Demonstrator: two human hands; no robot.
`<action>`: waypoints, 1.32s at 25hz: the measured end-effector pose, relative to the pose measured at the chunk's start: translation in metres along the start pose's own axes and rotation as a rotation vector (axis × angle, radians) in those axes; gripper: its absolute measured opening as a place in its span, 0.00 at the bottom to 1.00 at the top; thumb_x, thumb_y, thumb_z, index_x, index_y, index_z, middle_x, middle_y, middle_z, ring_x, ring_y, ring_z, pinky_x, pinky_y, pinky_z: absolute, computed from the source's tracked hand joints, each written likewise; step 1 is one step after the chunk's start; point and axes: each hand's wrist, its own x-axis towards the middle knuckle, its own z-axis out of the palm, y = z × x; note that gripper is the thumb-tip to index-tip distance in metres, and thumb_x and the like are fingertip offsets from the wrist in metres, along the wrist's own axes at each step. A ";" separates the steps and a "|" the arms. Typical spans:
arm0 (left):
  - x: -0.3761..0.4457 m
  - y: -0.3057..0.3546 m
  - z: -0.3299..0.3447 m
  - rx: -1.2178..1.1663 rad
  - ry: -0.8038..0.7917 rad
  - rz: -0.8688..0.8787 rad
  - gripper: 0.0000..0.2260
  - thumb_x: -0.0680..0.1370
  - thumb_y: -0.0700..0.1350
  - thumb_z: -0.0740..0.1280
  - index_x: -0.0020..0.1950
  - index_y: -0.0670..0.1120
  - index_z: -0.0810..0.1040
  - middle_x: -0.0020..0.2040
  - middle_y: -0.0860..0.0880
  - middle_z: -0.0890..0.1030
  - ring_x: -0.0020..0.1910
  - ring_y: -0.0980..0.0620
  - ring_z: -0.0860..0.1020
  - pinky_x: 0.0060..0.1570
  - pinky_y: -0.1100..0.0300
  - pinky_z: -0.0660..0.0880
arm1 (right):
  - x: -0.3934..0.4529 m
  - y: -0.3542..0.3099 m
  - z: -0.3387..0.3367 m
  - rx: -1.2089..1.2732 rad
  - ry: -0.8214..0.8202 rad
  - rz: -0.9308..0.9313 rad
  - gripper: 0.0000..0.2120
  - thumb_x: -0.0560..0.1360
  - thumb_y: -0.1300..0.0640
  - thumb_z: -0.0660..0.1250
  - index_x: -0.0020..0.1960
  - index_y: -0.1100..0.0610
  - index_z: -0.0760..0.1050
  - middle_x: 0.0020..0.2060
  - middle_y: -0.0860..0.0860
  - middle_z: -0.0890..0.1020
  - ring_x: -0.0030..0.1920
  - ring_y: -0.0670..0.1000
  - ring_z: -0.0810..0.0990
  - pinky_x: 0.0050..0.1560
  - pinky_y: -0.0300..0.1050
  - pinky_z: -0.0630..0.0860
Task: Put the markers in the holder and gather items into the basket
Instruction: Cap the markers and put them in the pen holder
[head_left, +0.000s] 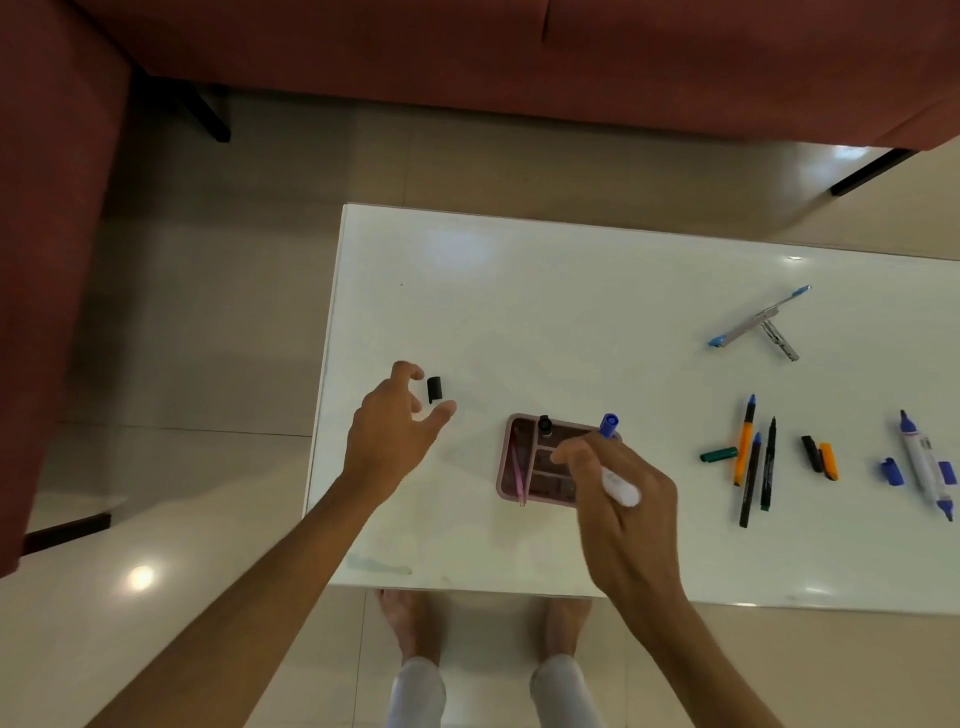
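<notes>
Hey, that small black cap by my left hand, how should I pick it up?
Pinch the black cap across its short width, coming from above with the left hand. It lies flat on the table, long sides free, and the open thumb and forefinger already flank it.

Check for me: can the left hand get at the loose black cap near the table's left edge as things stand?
Probably yes. The left hand hovers open right beside the black cap, thumb and fingers spread either side of it, holding nothing. The cap lies alone on bare table, with nothing between it and the fingers.
</notes>
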 end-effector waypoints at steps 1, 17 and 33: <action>0.009 -0.001 0.007 0.065 -0.023 -0.011 0.26 0.76 0.63 0.71 0.66 0.51 0.71 0.48 0.52 0.80 0.45 0.50 0.81 0.46 0.55 0.79 | -0.001 -0.004 -0.003 0.098 0.043 0.059 0.14 0.82 0.49 0.58 0.45 0.50 0.80 0.35 0.45 0.82 0.38 0.47 0.83 0.35 0.35 0.77; -0.055 0.019 0.022 -0.588 -0.245 -0.111 0.13 0.71 0.47 0.77 0.43 0.43 0.77 0.39 0.47 0.86 0.42 0.49 0.86 0.52 0.48 0.83 | -0.008 0.000 -0.031 0.542 0.144 0.484 0.06 0.80 0.57 0.70 0.53 0.54 0.85 0.39 0.54 0.87 0.38 0.50 0.85 0.40 0.40 0.84; -0.095 0.054 0.014 -1.145 -0.381 -0.250 0.20 0.72 0.39 0.77 0.62 0.40 0.76 0.49 0.34 0.87 0.48 0.37 0.87 0.60 0.41 0.81 | -0.031 0.007 -0.039 0.547 0.026 0.468 0.11 0.76 0.52 0.69 0.54 0.56 0.85 0.40 0.55 0.88 0.41 0.57 0.87 0.39 0.40 0.84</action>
